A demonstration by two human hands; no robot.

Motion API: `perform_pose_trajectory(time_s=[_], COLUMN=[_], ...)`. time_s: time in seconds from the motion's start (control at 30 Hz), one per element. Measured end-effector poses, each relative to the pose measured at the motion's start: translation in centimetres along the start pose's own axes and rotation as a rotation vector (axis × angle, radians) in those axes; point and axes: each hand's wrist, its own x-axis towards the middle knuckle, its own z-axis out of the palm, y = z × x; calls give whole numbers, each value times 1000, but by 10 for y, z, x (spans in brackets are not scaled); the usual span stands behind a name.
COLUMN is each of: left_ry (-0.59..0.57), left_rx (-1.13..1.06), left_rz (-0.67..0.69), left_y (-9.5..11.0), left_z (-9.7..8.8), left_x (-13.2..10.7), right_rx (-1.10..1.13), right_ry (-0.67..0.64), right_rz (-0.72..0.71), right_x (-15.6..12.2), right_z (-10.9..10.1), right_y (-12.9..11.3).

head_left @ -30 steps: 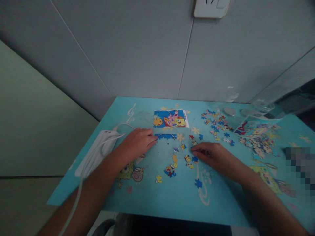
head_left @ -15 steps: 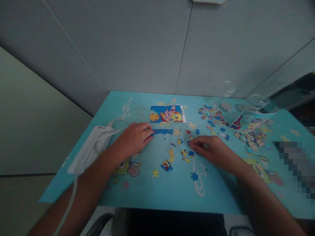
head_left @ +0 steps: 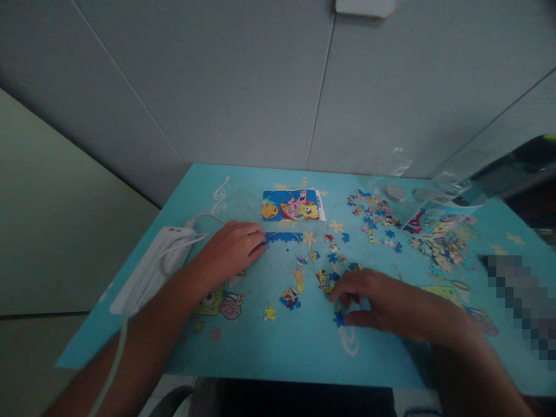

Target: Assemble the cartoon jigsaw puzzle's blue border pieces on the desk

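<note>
Pinching at a blue puzzle piece [head_left: 339,318], right hand [head_left: 382,304] lies nearer it; left hand [head_left: 232,249] rests flat, released, touching the assembled blue strip [head_left: 284,237].

You face a turquoise cartoon-printed table [head_left: 269,341] pushed against a grey panelled wall [head_left: 226,81], whose seams run diagonally. A white fitting [head_left: 364,7] is mounted high on that wall. To your left, pale floor [head_left: 47,220] spreads out beside the table. The light is dim and even.
</note>
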Motion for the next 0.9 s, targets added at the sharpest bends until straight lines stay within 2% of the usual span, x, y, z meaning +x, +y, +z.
perform_pose_trajectory(time_s=[0.27,0.57,0.77,0.9], left_ry=[-11,-29,-20,-33], left_rx=[14,29,-11,-31], left_rz=[-4,-5,-4,-4], left_y=[-1,-4,-5,-4], left_z=[1,2,1,-1], left_x=[-1,-3,-4,-4], right_rx=[-15,16,68,95], right_ry=[-25,48,44,146], right_rz=[-40,-50,-135,-137], right_x=[1,7,15,22], right_z=[4,12,12,12], right_y=[-14,-10,-12,-12])
